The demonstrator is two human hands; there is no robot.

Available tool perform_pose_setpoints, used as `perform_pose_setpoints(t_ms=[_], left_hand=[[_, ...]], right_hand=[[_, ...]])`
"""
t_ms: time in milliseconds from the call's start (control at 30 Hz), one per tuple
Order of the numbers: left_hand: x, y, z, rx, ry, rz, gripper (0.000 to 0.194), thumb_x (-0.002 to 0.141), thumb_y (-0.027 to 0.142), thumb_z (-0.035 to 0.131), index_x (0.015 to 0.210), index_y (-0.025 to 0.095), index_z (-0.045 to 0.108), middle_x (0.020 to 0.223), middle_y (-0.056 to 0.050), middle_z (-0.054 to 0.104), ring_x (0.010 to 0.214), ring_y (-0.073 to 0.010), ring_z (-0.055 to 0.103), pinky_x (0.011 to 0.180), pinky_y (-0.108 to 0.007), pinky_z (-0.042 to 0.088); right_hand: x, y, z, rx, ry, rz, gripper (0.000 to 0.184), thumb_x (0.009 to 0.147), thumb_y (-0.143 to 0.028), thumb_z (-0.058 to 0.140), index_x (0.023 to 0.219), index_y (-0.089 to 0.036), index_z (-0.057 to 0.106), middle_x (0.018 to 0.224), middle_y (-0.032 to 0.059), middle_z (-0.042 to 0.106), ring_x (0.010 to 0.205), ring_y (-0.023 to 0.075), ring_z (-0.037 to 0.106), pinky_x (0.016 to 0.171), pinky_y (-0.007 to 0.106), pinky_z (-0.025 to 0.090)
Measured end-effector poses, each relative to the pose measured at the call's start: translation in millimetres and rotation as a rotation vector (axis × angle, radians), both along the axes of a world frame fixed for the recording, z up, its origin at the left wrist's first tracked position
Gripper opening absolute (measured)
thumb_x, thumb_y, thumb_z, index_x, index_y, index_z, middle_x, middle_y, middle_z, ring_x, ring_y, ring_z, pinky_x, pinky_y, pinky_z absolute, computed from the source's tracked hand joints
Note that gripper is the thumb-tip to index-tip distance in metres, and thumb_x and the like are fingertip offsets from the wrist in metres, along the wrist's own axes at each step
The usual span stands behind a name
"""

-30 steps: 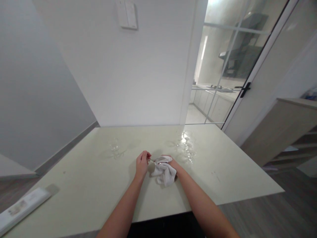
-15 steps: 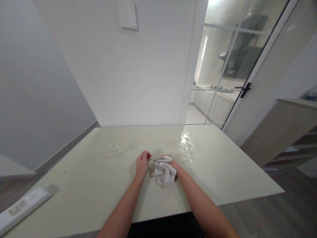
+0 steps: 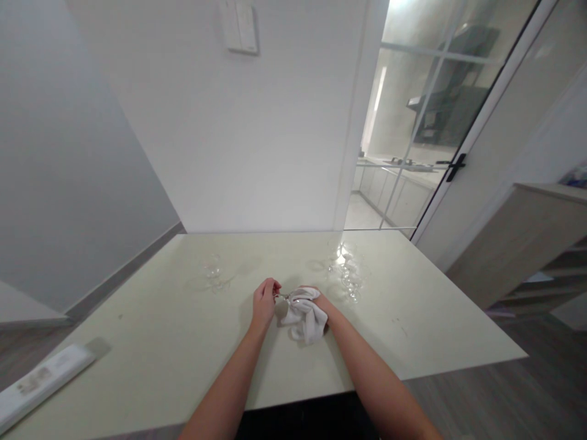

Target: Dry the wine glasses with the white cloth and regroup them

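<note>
Just right of the table's middle, my left hand (image 3: pixel 265 294) has its fingers pinched on one end of what looks like a clear stemmed glass (image 3: pixel 282 297). Its thin, shiny part shows between my two hands. A crumpled white cloth (image 3: pixel 306 316) wraps the other end and drapes down toward the tabletop. My right hand (image 3: pixel 316 296) is closed round the cloth from the right, with most of its fingers covered. How much of the glass lies inside the cloth is hidden.
Several clear glasses (image 3: pixel 350 278) stand close together at the right rear of the pale table (image 3: pixel 435 318). Another clear glass (image 3: pixel 213 269) is at the left rear. A white power strip (image 3: pixel 43 382) lies at the near left edge. A wall rises behind the table.
Hardly anything differs. Both hands keep the same hold on the glass and cloth, and the view has shifted very slightly.
</note>
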State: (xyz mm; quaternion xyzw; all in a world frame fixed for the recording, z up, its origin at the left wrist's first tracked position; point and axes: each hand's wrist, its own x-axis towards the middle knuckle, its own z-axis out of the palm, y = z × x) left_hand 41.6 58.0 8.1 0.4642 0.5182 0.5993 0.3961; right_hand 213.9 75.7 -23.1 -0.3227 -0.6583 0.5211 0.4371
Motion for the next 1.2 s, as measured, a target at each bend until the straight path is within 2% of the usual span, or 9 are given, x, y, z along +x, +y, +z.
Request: perform_pose_setpoints(t_ms=[300, 600, 967, 1200], left_hand=[[0.5, -0.9, 2.8, -0.009, 0.007, 0.002, 0.038, 0.079, 0.051, 0.049, 0.063, 0.017, 0.058, 0.056, 0.001, 0.05, 0.05, -0.0111, 0.045, 0.042, -0.021, 0.028], [0.4, -0.1, 0.8, -0.003, 0.006, 0.005, 0.04, 0.08, 0.052, 0.05, 0.064, 0.016, 0.058, 0.057, 0.0, 0.051, 0.049, -0.0106, 0.045, 0.042, -0.02, 0.028], [1.2, -0.5, 2.4, -0.013, -0.011, 0.002, 0.04, 0.078, 0.053, 0.05, 0.064, 0.017, 0.058, 0.057, 0.0, 0.05, 0.049, -0.0108, 0.045, 0.041, -0.02, 0.027], [1.2, 0.4, 3.6, -0.11, -0.083, -0.052, 0.039, 0.077, 0.052, 0.05, 0.065, 0.016, 0.058, 0.054, 0.003, 0.049, 0.039, -0.0073, 0.036, 0.037, -0.02, 0.025]], right_hand=[[-0.4, -3.1, 6.7, -0.038, -0.028, -0.009, 0.029, 0.063, -0.046, 0.071, 0.064, -0.021, 0.058, 0.066, 0.0024, 0.062, 0.066, 0.0179, 0.056, 0.069, 0.032, 0.047], [-0.7, -0.7, 2.3, -0.014, -0.006, -0.01, 0.023, 0.067, -0.042, 0.068, 0.066, -0.021, 0.059, 0.065, -0.0007, 0.063, 0.064, 0.0152, 0.057, 0.068, 0.028, 0.048], [0.3, -2.1, 3.1, -0.031, -0.012, -0.012, 0.023, 0.068, -0.042, 0.068, 0.065, -0.02, 0.059, 0.065, 0.0012, 0.062, 0.067, 0.017, 0.055, 0.068, 0.03, 0.047], [-0.6, -1.0, 3.7, -0.071, -0.026, -0.062, 0.029, 0.062, -0.044, 0.074, 0.059, -0.022, 0.056, 0.062, 0.0026, 0.06, 0.065, 0.018, 0.054, 0.067, 0.033, 0.05]])
